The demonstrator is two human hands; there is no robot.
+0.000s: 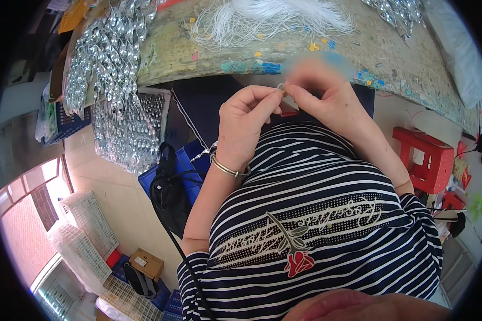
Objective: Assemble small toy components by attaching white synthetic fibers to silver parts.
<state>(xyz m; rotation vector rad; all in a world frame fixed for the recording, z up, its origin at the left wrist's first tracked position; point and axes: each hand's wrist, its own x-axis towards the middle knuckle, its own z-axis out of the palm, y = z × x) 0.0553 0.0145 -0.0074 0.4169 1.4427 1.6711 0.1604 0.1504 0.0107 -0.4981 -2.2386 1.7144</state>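
Close together in front of my striped shirt, both hands work at the near edge of the table. Thumb and forefinger of my left hand [246, 116] are pinched on a small, shiny ring-like piece [281, 86]. My right hand [331, 102] pinches at the same piece from the other side; its upper part is blurred. The piece is too small to make out fully. Beyond the hands, a bundle of white strings [284, 18] lies loose on the worn wooden table [166, 56].
Silver twisted strands [110, 59] hang over the table's left edge, above a blue crate [72, 125]. A translucent plastic bag [458, 59] lies at the far right. A red stool [428, 160] stands at right. White baskets [85, 224] and a cardboard box [146, 264] stand lower left.
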